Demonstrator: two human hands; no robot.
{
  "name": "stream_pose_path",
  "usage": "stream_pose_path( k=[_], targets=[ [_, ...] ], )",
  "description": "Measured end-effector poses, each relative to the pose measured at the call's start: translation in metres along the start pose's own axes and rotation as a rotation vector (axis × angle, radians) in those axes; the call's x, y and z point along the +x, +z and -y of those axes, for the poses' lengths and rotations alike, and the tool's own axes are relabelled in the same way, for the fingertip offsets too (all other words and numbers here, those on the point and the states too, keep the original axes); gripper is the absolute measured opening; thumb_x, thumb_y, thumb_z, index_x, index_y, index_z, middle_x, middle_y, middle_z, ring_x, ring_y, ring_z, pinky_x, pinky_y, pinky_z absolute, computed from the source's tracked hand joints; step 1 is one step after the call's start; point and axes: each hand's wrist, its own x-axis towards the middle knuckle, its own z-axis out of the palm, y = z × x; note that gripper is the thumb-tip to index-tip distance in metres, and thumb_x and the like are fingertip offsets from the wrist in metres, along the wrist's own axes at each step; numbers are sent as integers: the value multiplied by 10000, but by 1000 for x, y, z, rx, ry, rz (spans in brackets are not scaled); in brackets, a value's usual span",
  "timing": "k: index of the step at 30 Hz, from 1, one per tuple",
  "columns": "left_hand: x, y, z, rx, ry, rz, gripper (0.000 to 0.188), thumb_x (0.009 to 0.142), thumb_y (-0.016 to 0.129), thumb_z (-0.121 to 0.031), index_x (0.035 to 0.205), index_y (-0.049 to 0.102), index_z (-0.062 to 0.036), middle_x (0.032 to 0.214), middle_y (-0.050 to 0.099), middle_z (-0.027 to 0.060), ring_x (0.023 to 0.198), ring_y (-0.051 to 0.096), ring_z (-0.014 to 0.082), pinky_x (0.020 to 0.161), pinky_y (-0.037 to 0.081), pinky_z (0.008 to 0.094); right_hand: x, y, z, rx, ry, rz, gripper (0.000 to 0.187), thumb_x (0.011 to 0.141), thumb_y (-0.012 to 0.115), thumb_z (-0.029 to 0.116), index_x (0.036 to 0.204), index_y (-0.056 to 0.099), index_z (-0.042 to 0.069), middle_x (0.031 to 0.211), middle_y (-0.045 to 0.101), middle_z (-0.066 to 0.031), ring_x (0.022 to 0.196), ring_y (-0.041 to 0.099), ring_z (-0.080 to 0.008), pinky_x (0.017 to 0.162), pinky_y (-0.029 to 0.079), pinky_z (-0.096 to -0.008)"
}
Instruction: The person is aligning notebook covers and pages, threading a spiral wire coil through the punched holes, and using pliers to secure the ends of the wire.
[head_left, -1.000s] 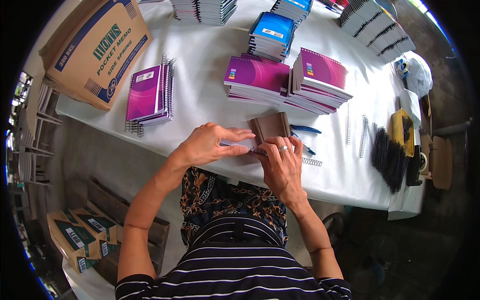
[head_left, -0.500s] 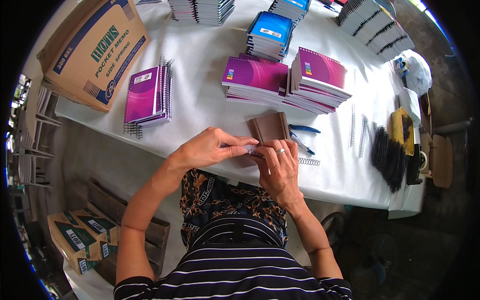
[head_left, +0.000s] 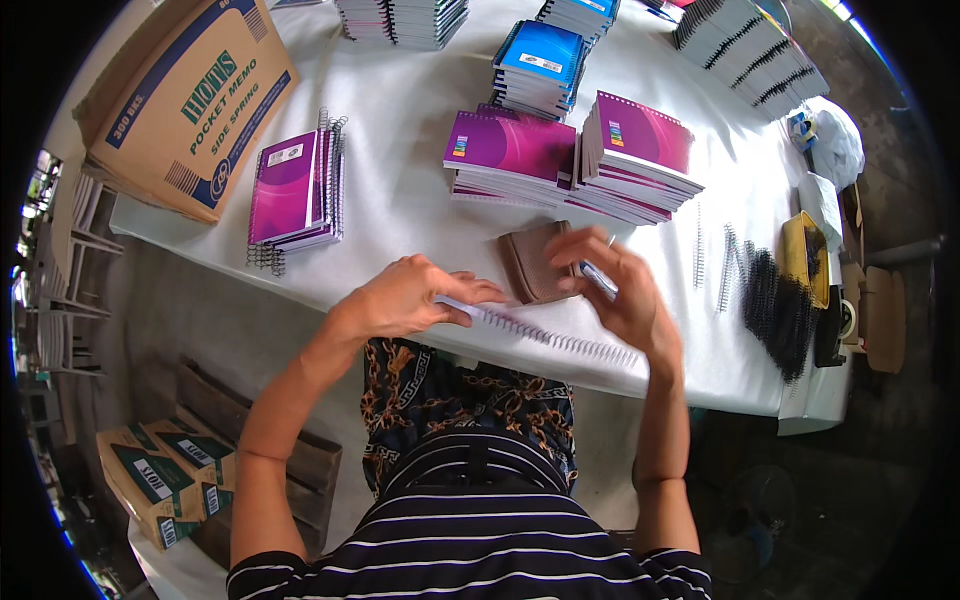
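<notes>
My left hand (head_left: 408, 297) is closed on a small notebook (head_left: 458, 304), seen nearly edge-on, its pages pinched between thumb and fingers. From the notebook a wire spiral coil (head_left: 560, 340) runs off to the right along the table's near edge. My right hand (head_left: 625, 290), blurred by motion, is bent over a blue-handled tool (head_left: 598, 279), mostly hidden beneath the fingers; whether they grip it I cannot tell. Beside those fingers lies a brown block (head_left: 532, 262).
Purple notebooks (head_left: 510, 150) are stacked beyond my hands, blue ones (head_left: 540, 60) behind them. A smaller purple pile (head_left: 290, 190) lies left, near a cardboard carton (head_left: 190, 110). Loose black coils (head_left: 778, 325) and a yellow tray (head_left: 803, 262) are at right.
My right hand has left the coil and moved right and slightly away from me, over the blue-handled tool. More of the coil is now exposed. My left hand stays on the notebook.
</notes>
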Motion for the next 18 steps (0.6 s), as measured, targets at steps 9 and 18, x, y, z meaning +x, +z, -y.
stream_pose_path(
  k=[9, 18],
  targets=[
    [1, 10, 1, 78, 17, -312, 712, 712, 826, -130, 1369, 556, -165, 1333, 621, 60, 1229, 592, 293, 1039, 493, 386, 36, -30, -29, 32, -34, 315, 584, 780, 809, 421, 1209, 620, 73, 1209, 642, -164, 1089, 615, -332, 938, 482, -441],
    [-2, 35, 11, -210, -99, -627, 1178, 637, 898, -169, 1575, 186, -156, 1328, 631, 110, 1214, 612, 268, 976, 545, 434, 37, -13, -14, 537, -107, 469, 701, 849, 650, 561, 1298, 611, 25, 1221, 638, -186, 1128, 617, -342, 984, 462, -415]
  ],
)
